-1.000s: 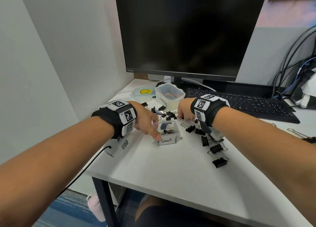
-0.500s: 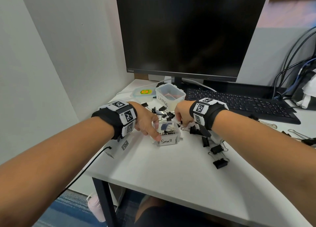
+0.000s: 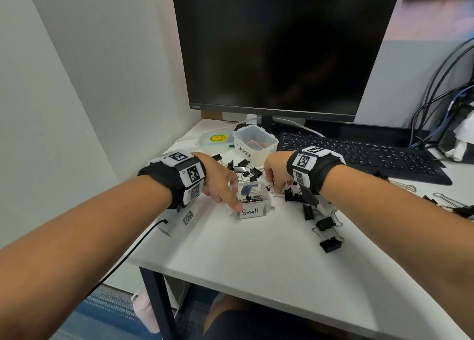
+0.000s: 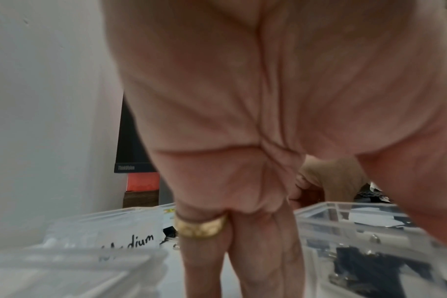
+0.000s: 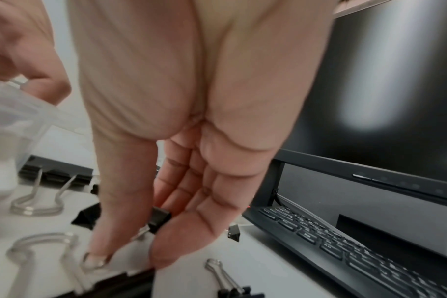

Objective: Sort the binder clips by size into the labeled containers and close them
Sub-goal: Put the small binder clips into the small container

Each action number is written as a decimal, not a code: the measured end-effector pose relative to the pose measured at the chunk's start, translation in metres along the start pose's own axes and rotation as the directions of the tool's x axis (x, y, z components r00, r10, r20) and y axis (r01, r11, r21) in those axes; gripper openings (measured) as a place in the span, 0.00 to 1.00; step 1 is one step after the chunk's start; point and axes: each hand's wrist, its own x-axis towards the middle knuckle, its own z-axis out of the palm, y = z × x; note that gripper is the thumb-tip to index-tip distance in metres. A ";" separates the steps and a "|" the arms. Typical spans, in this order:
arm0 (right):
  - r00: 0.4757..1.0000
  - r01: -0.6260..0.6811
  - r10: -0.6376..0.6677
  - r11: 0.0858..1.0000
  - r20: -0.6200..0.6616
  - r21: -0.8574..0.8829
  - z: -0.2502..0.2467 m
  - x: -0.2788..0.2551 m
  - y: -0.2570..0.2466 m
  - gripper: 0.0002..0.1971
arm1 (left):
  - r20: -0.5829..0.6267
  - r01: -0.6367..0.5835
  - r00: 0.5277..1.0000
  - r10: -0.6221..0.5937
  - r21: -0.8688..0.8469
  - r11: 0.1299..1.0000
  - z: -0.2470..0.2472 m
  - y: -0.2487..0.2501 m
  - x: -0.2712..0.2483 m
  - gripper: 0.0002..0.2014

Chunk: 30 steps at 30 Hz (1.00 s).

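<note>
The clear container labeled Small [image 3: 252,211] sits mid-desk with several small clips inside. My left hand [image 3: 228,202] holds its left end, thumb on the front corner, fingers [image 4: 255,262] down its left side. My right hand [image 3: 275,189] hovers just off its right rim and pinches a small black binder clip [image 5: 160,218] between thumb and fingers. The container labeled Medium [image 4: 126,243] stands left of my left hand, hidden under the wrist in the head view. The open container labeled Large [image 3: 255,141] stands behind. Loose black clips [image 3: 247,170] lie between the containers.
More binder clips [image 3: 329,243] of mixed sizes are scattered on the white desk [image 3: 256,257] right of the Small container. A lid with a green sticker [image 3: 216,138] lies left of Large. A keyboard [image 3: 359,155] and monitor [image 3: 282,50] stand behind; a wall is close on the left.
My right hand has drawn back from the clip pile toward me, to the right rim of the Small container. My left hand has stayed on the container.
</note>
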 end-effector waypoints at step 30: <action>0.963 0.231 -0.144 0.876 -0.227 0.423 -0.019 -0.026 -0.029 0.06 | -0.152 0.005 0.988 -0.028 -0.147 0.989 0.001 -0.005 -0.007 0.34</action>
